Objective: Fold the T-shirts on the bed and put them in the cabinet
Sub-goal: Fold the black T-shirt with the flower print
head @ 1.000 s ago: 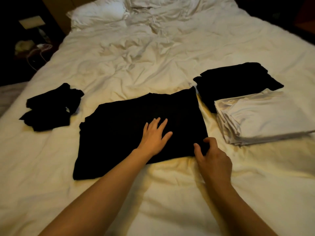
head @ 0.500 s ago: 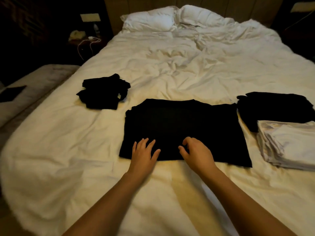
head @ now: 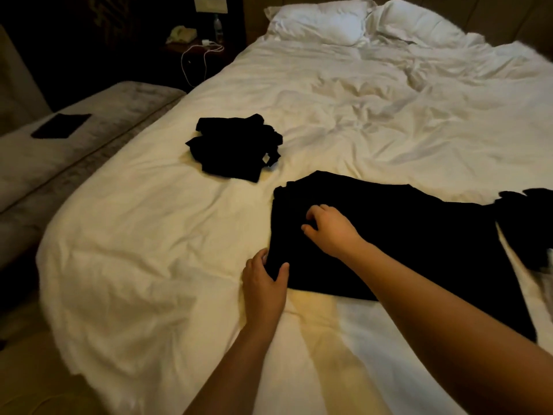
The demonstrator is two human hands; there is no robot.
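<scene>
A black T-shirt (head: pixel 413 235), partly folded into a rectangle, lies flat on the white bed (head: pixel 344 115) in front of me. My left hand (head: pixel 263 280) pinches its near left corner between thumb and fingers. My right hand (head: pixel 329 229) rests on the shirt's left part with fingers curled into the cloth. A second black T-shirt (head: pixel 233 148) lies crumpled further back to the left. Another black garment (head: pixel 526 217) shows at the right edge, cut off by the frame.
Two white pillows (head: pixel 323 22) lie at the head of the bed. A grey bench (head: pixel 74 139) with a dark flat object (head: pixel 61 125) stands along the left side. A nightstand (head: pixel 197 43) with a phone, bottle and white cable stands at the back left.
Both hands slid left along the shirt: the left now grips the near left corner, the right sits on the left part. The view swung left, so the folded white stack is out of frame.
</scene>
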